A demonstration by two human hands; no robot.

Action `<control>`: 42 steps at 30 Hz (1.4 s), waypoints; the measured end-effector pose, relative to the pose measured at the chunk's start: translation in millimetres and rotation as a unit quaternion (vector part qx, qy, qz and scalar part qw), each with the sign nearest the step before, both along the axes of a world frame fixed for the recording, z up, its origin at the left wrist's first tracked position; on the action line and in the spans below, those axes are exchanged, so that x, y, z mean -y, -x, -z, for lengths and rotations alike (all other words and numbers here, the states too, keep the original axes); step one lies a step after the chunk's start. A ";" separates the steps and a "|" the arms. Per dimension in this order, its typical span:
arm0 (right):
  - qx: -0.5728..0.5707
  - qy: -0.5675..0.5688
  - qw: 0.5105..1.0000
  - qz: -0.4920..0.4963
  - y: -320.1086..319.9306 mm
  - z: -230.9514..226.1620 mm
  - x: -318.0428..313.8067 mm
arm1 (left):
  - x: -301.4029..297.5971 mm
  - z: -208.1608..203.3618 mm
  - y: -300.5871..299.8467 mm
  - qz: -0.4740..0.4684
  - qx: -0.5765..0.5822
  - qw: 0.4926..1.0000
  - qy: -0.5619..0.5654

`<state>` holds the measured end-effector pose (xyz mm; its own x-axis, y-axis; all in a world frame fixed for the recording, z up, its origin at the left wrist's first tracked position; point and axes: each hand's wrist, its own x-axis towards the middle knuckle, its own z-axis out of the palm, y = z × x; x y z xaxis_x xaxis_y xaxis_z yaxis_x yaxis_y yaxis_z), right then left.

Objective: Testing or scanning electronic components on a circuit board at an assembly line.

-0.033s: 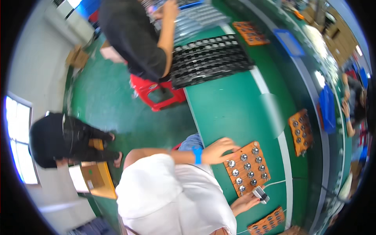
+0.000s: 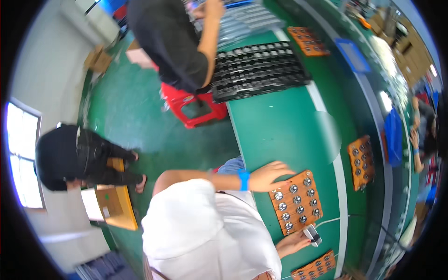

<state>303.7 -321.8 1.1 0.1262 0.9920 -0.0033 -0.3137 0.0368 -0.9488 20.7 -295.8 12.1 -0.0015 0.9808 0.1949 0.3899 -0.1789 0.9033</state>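
An orange-brown board (image 2: 290,199) with rows of round shiny metal pieces lies flat on the green table before me. My left hand (image 2: 270,177), with a blue wristband, rests at the board's upper left corner. Its fingers stretch out past the top edge and the thumb lies on the near side. Beside the board's lower edge, my right hand (image 2: 291,243) has its fingers around a small white and black box-shaped device (image 2: 312,235) with a thin pale cable. Part of the right hand's grip is hidden behind the device.
A similar board (image 2: 315,267) lies below, others (image 2: 360,162) (image 2: 308,41) along the line at the right and top. A black slotted tray (image 2: 261,70) stands on the table near a person in dark clothes (image 2: 172,42). A red stool (image 2: 193,109) is beside the table.
The whole view has shifted and turned slightly. My left hand sits a little farther right over the board's corner. My right hand still holds the device.
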 end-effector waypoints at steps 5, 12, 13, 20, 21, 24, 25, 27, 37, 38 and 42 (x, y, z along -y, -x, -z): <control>0.090 -0.042 0.995 -0.010 12.9 -33.0 -29.5 | -73.2 24.3 -11.8 0.093 -0.006 0.983 -0.158; 0.144 -0.030 0.988 0.041 23.1 30.1 -86.0 | -84.7 15.4 7.2 0.228 0.026 0.971 -0.062; 0.130 -0.043 0.990 0.035 25.2 33.6 -84.9 | -85.3 16.2 10.2 0.213 -0.015 0.975 -0.061; 0.172 -0.041 0.984 0.035 19.5 26.3 -72.9 | -91.9 19.5 8.2 0.232 -0.056 0.971 -0.017; 0.171 -0.037 0.984 0.041 20.8 22.2 -69.3 | -90.5 17.9 8.2 0.238 -0.056 0.969 -0.015; 0.241 -0.042 0.970 -0.001 24.3 -3.1 -72.4 | -95.1 11.3 4.6 0.228 -0.132 0.960 -0.092; 0.316 -0.049 0.948 -0.009 22.6 -1.2 -70.4 | -94.2 9.7 3.2 0.229 -0.133 0.961 -0.083; 0.394 -0.088 0.912 -0.073 38.6 -20.3 -77.3 | -89.9 4.6 0.5 0.233 -0.134 0.961 -0.071; 0.327 -0.090 0.936 -0.090 70.1 -25.5 -84.3 | -83.4 -27.3 -16.2 0.210 0.001 0.978 -0.001; 0.309 -0.064 0.944 -0.092 71.4 -22.8 -82.6 | -83.1 -26.5 -16.7 0.215 0.010 0.977 0.002; 0.303 -0.037 0.947 -0.100 60.5 -5.1 -74.7 | -88.2 -21.0 -7.2 0.206 -0.084 0.975 -0.003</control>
